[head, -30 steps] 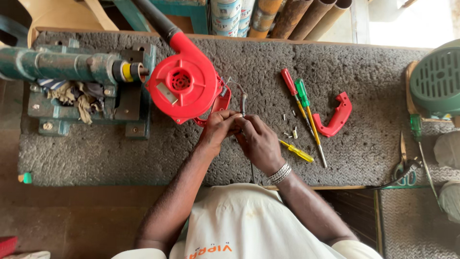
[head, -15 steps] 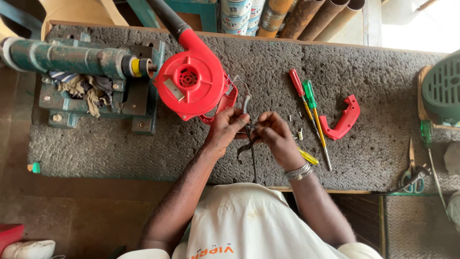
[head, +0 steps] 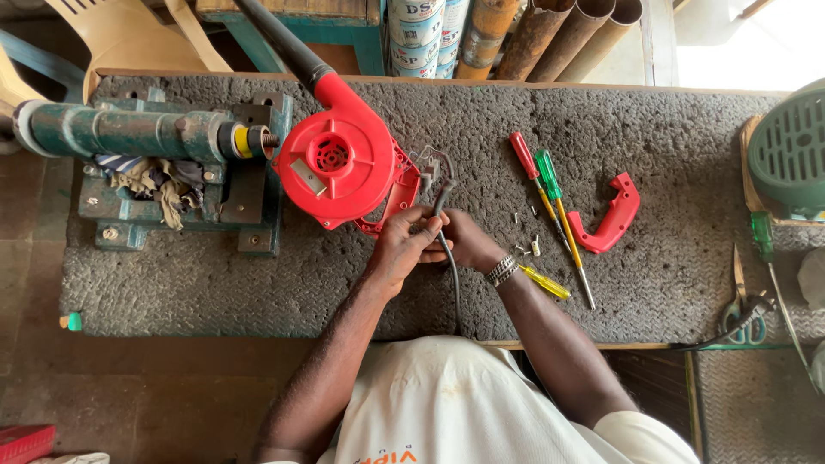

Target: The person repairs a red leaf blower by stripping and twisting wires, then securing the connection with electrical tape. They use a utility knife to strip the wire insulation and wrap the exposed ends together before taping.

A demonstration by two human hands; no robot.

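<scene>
Gripping one cord point(head: 453, 279), two hands point(head: 400, 249)

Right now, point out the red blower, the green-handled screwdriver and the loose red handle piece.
red blower point(head: 331, 159), head view, round fan housing.
green-handled screwdriver point(head: 546, 172), head view, its green handle.
loose red handle piece point(head: 612, 222), head view, middle of the curved shell.

The red blower point(head: 339, 167) and green vise point(head: 163, 163) block the table point(head: 172, 283) at upper left. Screwdrivers point(head: 550, 206), small screws point(head: 526, 232) and a red handle cover point(head: 610, 215) crowd the right. Bare mat lies open below the vise and between blower and screwdrivers.
</scene>
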